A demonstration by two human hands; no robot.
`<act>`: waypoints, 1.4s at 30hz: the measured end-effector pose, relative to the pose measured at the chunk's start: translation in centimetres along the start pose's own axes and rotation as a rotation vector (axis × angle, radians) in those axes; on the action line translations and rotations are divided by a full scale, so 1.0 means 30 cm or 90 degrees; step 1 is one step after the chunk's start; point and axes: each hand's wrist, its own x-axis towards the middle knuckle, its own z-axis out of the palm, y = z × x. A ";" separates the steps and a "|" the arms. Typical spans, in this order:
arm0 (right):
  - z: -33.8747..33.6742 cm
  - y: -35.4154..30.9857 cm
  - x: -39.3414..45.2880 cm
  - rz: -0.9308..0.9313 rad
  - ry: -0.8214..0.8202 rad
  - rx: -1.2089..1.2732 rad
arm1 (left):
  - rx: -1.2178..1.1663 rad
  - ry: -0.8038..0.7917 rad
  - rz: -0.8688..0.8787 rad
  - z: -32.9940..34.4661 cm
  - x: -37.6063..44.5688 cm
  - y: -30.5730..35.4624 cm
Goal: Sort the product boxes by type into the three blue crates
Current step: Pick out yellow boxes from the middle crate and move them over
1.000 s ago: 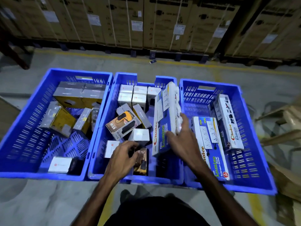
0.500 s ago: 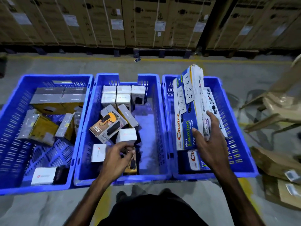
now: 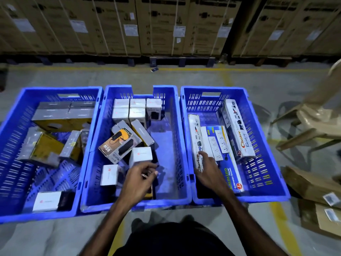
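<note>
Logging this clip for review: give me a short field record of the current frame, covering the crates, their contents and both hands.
left crate: grey and yellow boxes, one white box near the front
middle crate: small white boxes stacked at the back, a 65W charger box tilted among others
right crate: three long extension socket boxes
left hand: over the middle crate, fingers curled; what it holds is unclear
right hand: in the right crate, resting on the leftmost long box

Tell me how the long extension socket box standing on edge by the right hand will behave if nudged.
The long extension socket box stands on its narrow edge, so it probably tips sideways. Its printed carton looks stiff, likely sliding rather than bending.
</note>
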 end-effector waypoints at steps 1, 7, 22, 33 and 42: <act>-0.007 -0.002 0.003 -0.010 0.025 0.015 | -0.001 0.005 -0.002 -0.004 -0.002 -0.001; -0.082 -0.136 -0.034 -0.164 0.244 0.127 | -0.012 0.043 -0.021 -0.038 -0.008 -0.018; 0.253 -0.527 0.170 -0.421 -0.099 -0.317 | -0.015 0.179 -0.032 -0.227 -0.092 -0.075; 0.178 -0.452 0.120 -0.371 -0.073 -0.251 | 0.417 -0.017 0.050 -0.370 -0.028 -0.073; 0.056 -0.410 0.077 -0.323 -0.038 -0.222 | 0.737 -0.160 -0.003 -0.298 0.043 -0.079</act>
